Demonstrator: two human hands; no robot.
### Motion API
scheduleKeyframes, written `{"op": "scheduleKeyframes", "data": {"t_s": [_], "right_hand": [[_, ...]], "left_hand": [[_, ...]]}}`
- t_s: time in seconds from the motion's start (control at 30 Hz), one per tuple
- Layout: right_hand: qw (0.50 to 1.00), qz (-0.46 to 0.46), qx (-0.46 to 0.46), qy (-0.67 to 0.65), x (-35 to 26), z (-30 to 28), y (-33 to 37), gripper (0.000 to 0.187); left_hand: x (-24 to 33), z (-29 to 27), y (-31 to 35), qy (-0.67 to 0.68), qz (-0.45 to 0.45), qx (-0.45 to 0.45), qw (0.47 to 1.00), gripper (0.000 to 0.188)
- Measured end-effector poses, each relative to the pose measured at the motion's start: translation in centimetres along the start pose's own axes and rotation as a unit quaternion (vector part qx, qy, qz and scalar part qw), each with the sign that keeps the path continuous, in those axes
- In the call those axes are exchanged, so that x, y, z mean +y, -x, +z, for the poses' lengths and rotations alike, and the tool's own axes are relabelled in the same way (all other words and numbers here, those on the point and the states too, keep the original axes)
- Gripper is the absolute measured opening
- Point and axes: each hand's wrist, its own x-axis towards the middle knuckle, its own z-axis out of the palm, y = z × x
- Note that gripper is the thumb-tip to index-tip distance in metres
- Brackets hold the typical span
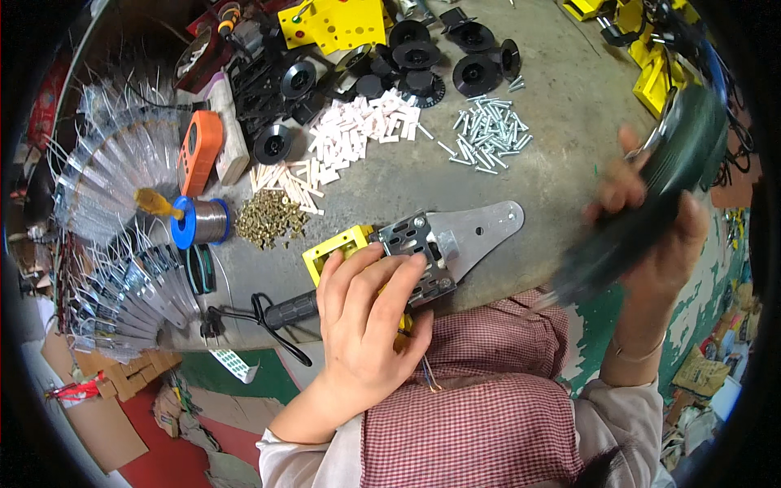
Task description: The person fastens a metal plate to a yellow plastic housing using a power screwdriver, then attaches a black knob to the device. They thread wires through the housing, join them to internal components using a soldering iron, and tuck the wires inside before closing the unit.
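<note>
Our left hand (362,333) clasps yellow frame (321,250), fingertip on slotted plate (402,236); right hand (669,254) grips blurred green tool (683,154). We'd best keep both parts braced.

Orange meter (200,153), blue-flanged wire spool (200,223) near it, heaped silver screws (492,134), brown cardboard (134,372)

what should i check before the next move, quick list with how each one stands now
1. Left hand on the yellow frame and perforated metal bracket: ok, it lies over them.
2. Right hand holding the dark green object: ok.
3. Dark green object's lower end readable: cannot tell, blurred.
4. Loose wire ends clear of the checked apron: not ok, they hang in front of it.
5. Silver screws on the bench: ok, loosely piled.
</note>
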Motion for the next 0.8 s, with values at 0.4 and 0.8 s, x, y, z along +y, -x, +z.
{"op": "scheduleKeyframes", "data": {"t_s": [0.4,0.8], "right_hand": [[0.947,-0.035,0.101,-0.302,7.0,0.4,0.1,0.046],[0.95,-0.022,0.115,-0.29,7.6,1.4,0.1,0.043]], "left_hand": [[-0.3,-0.2,2.7,-0.082,-0.022,0.06,0.995,0.065],[-0.7,0.0,1.9,-0.014,-0.045,0.032,0.998,0.057]]}}
